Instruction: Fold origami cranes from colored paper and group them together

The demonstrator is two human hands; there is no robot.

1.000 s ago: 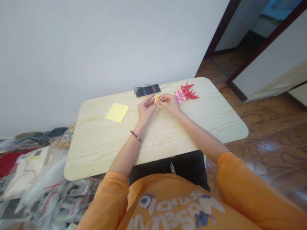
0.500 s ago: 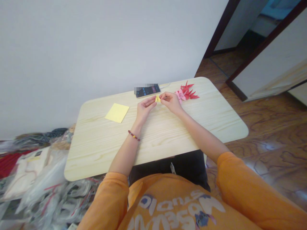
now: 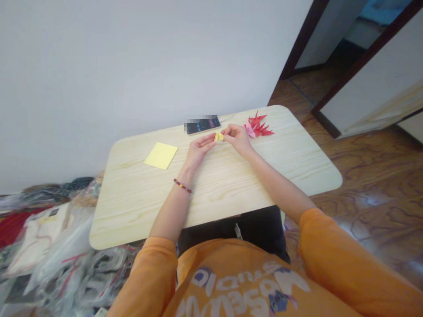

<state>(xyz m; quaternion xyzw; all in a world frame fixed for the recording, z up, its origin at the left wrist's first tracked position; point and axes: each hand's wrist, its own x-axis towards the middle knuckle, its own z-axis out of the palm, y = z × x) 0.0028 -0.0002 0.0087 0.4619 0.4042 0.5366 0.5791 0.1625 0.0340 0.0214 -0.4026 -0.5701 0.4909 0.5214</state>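
Note:
A small folded piece of yellow paper [image 3: 218, 137] is pinched between the fingertips of my left hand [image 3: 199, 150] and my right hand [image 3: 236, 138], above the table's far half. Left of my hands lies a flat square sheet of pale yellow paper [image 3: 161, 155], which neither hand touches. Just past my right hand sit a pink origami crane [image 3: 250, 130] and a cluster of red origami cranes [image 3: 258, 125]. A beaded bracelet [image 3: 182, 185] circles my left wrist.
A smartphone [image 3: 201, 125] with a cable lies at the far edge of the light wooden table [image 3: 211, 207], partly blurred out. Plastic bags and fabric are heaped on the floor at left. A white wall stands behind the table, and wooden flooring and a doorway lie right.
My hands have drawn slightly to the right, and the folded yellow paper has shifted with them. Its shape now looks a little wider between my fingertips.

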